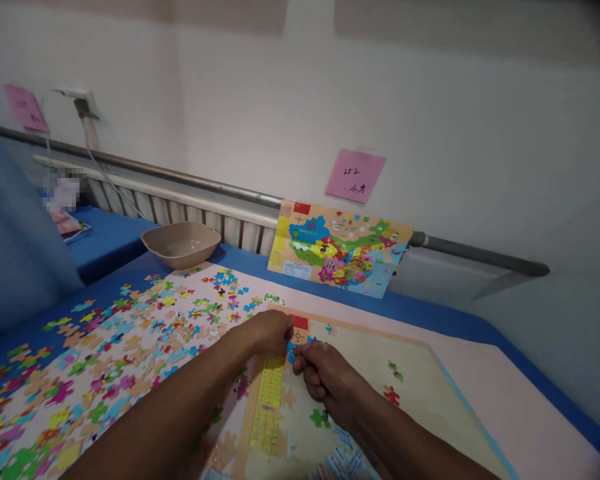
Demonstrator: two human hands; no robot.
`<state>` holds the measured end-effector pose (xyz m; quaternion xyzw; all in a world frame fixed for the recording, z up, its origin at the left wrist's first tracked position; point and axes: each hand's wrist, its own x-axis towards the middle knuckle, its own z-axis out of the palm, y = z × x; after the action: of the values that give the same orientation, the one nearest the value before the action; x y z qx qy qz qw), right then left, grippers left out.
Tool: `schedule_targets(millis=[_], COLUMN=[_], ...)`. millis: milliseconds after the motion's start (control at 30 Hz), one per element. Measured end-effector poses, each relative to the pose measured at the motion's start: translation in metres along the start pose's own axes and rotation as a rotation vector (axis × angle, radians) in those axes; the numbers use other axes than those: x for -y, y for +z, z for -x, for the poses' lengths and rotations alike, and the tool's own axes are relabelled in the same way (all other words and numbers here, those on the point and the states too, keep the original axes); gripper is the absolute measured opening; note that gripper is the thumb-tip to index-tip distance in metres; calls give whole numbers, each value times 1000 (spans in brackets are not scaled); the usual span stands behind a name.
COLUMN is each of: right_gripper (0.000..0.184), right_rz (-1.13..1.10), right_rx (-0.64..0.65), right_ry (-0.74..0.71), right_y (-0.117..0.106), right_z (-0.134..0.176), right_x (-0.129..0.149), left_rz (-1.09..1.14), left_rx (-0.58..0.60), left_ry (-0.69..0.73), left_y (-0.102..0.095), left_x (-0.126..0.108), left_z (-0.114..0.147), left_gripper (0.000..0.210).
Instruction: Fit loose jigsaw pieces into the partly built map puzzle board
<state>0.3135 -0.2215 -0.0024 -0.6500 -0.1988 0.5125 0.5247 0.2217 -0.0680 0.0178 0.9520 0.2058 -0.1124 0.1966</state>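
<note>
My left hand [273, 331] reaches over the upper left of the puzzle board [360, 373], its fingers curled down beside the red flag section [300, 322]. What those fingers hold, if anything, is hidden. My right hand [325, 377] is closed, thumb and forefinger together, just below and to the right of the left one. A blue puzzle piece [291, 353] shows at its fingertips; I cannot tell whether it is gripped or lies on the board. Joined yellow pieces [269, 407] run down the board's left side. A green piece [320, 418] and a red piece [391, 395] lie loose inside the frame.
Many loose puzzle pieces [125, 360] are spread over the pale sheet on the left. A beige basin [181, 244] stands at the back. The printed picture map [340, 248] leans against the wall rail [480, 258]. A pink note [356, 175] is stuck above it.
</note>
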Motion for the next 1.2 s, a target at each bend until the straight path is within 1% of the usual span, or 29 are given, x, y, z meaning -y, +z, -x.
schedule_targets(millis=[200,333,500,600,667,767,867,967,1067,1200], right_gripper=[28,25,15,13,16,26,36,38,33,18], right_rz=[-18,-28,-37,-36,-29,-10,11,26,30,15], right_rx=[8,5,-7,-18,-20,-15,-18,-28,-30,-24], right_ry=[8,18,51,85,122,179,211,212,197,150], right_y=[0,1,3,4,5,5,6,6,8,10], right_z=[1,2,4,5,5,6,6,5,4,5], right_x=[1,2,6,11,14,20,25,25,22,21], left_rz=[20,32,52,52,48,48,61,75,81,83], left_rx=[1,-1,1,0,-4,0,-1,1,-3,-19], left_ry=[23,15,12,7,8,8,3,3,-5,-29], left_y=[3,3,2,1,1,2,4,5,4,2], left_x=[6,7,7,5,4,4,6,8,7,3], left_z=[-3,-3,-2,-1,-1,-2,-3,-4,-4,-2], left_gripper=[43,39,45,41,35,28,32,35,33,29])
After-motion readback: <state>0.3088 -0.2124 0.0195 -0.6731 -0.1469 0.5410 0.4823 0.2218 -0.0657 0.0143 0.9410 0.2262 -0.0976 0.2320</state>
